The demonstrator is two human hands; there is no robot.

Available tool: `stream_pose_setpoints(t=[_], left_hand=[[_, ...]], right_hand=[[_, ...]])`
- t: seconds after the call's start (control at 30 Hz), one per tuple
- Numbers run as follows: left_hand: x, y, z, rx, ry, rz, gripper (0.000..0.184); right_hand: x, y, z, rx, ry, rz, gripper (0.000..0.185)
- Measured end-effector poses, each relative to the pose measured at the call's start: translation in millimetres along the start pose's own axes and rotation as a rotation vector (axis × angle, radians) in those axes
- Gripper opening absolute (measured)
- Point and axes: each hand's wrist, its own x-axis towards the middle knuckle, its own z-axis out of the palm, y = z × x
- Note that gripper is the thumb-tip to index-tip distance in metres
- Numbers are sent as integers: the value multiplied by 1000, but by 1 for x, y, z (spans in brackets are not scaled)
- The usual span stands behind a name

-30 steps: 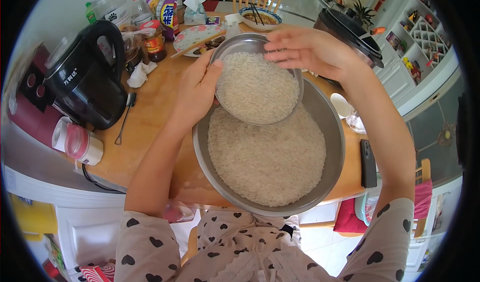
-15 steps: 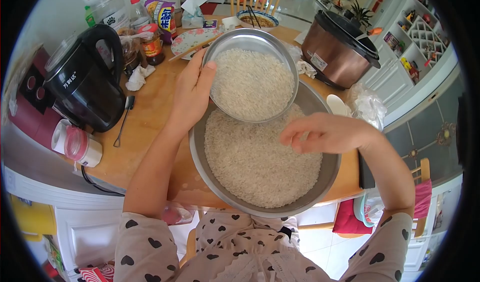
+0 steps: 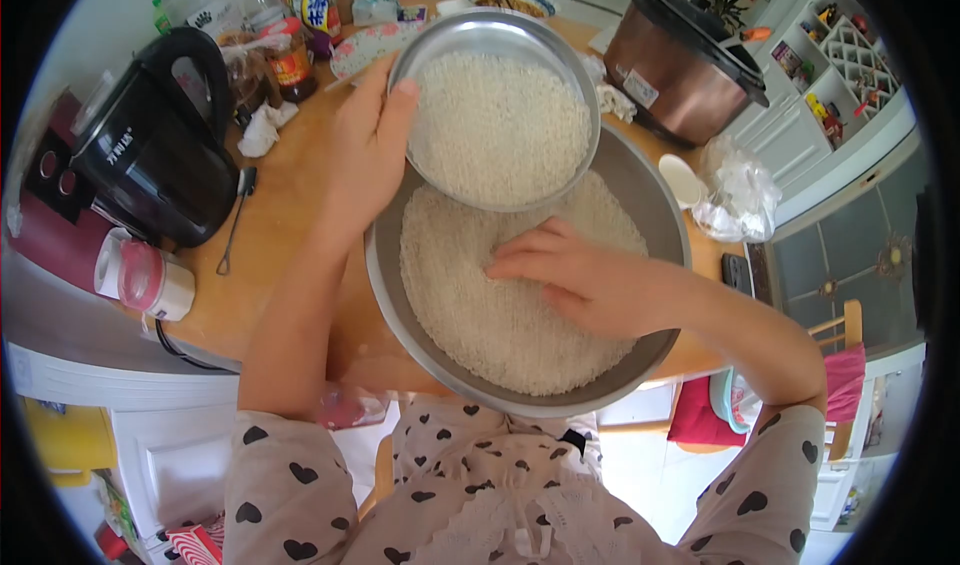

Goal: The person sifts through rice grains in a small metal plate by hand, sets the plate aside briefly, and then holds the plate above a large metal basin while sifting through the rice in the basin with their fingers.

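My left hand (image 3: 372, 155) grips the left rim of a small metal bowl (image 3: 500, 190) with rice (image 3: 500, 125) in it, thumb over the edge. This bowl is held above the far part of a large metal basin (image 3: 395, 330), which holds a wide layer of rice (image 3: 480, 325). Over the middle of the basin, my right hand (image 3: 570, 275) points left, palm down, its fingertips at the rice surface. Its fingers are a little bent and slightly apart. Nothing shows in them.
A black kettle (image 3: 155, 145), a long-handled utensil (image 3: 236, 220) and a pink-lidded jar (image 3: 155, 283) are at left. Behind stand a sauce jar (image 3: 290, 65) and a snack bag (image 3: 308, 10). A cooker (image 3: 680, 65), white cup (image 3: 681, 182), plastic bag (image 3: 738, 190) and phone (image 3: 737, 273) are at right.
My right hand has come down from beside the small bowl to the rice in the basin, moving left lately. The small bowl, still in my left hand, appears higher in view.
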Motion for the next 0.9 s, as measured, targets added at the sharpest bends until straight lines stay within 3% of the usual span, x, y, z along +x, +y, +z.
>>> stream_pose_setpoints(t=[0.1, 0.2, 0.33, 0.5, 0.7, 0.9], left_hand=[[-3, 1, 2, -15, 2, -7, 36], [-3, 0, 2, -41, 2, -21, 37], [-3, 4, 1, -74, -24, -51, 37], [-3, 6, 0, -51, -29, -44, 38], [-3, 4, 0, -48, -37, -39, 38], [-3, 4, 0, -58, -45, -76, 38]], right_hand=[[-11, -9, -19, 113, -215, 36, 36], [-25, -1, -28, 35, -24, 58, 32], [-28, 1, -38, -88, 8, 309, 25], [-23, 2, -23, -181, -7, 539, 37], [-6, -18, 1, -76, 23, 399, 45], [9, -17, 15, 83, 25, 88, 37]])
